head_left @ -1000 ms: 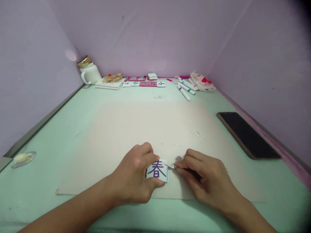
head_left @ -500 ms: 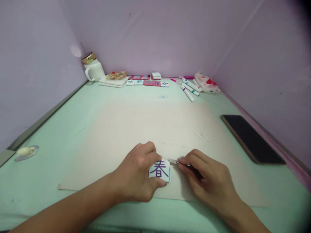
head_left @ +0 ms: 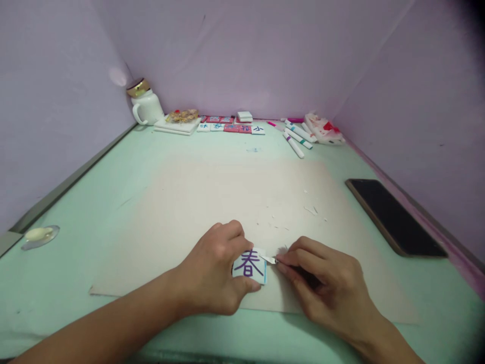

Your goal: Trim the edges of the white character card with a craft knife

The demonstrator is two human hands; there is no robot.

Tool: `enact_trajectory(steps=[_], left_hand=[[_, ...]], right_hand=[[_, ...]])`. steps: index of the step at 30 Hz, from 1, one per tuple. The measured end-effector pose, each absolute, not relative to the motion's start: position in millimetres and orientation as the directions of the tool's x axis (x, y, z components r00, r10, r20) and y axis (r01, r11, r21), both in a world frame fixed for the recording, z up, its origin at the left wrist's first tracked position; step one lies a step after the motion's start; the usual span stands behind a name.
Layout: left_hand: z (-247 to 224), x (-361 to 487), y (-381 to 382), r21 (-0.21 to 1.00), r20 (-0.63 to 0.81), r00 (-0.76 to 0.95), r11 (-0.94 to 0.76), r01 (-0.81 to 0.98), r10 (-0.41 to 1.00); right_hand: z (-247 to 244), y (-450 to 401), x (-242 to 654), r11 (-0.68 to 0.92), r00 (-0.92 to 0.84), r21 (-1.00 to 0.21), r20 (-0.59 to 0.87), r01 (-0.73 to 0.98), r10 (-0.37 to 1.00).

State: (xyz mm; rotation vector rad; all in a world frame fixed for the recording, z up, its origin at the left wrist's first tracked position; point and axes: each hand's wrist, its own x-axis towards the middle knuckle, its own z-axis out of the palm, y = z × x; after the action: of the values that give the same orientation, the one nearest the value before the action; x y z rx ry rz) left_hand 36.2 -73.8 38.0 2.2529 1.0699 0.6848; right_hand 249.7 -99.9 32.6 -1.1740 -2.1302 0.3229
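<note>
Between the thumb and fingers of my left hand (head_left: 217,270) is a small white square tile (head_left: 258,275), gripped by its top and bottom edges. A purple character is written on its face, and a blue line runs down its right side. My right hand (head_left: 328,278) pinches a small craft knife (head_left: 270,260) close to its blade. The blade points left, its tip over the upper right part of the tile; I cannot tell whether it touches. Most of the knife's handle is hidden in the palm. Both hands are over a beige board (head_left: 212,192).
Thin white shavings (head_left: 310,211) lie on the board. A phone (head_left: 396,217) rests at right, a yellowish lump on a clear piece (head_left: 40,235) at left. Along the back are a white mug (head_left: 149,108), lettered tiles (head_left: 231,128), markers (head_left: 297,136) and a plastic bag (head_left: 324,130).
The knife blade has moved slightly down and left, from beside the tile's upper right corner to over its face. My left hand keeps its hold on the tile.
</note>
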Motion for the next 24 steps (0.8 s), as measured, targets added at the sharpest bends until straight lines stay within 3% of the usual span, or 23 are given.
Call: enact_trajectory(steps=[17, 24], left_hand=[[38.5, 37.0, -74.1, 0.658, 0.213, 0.551, -0.535, 0.53, 0.807], [37.9, 36.6, -73.4, 0.659, 0.23, 0.554, -0.547, 0.516, 0.8]], right_hand=[[27.3, -96.3, 246.9, 0.5, -0.269, -0.503, 0.463, 0.705, 0.845], [33.2, -98.9, 244.5, 0.463, -0.252, -0.643, 0.397, 0.61, 0.883]])
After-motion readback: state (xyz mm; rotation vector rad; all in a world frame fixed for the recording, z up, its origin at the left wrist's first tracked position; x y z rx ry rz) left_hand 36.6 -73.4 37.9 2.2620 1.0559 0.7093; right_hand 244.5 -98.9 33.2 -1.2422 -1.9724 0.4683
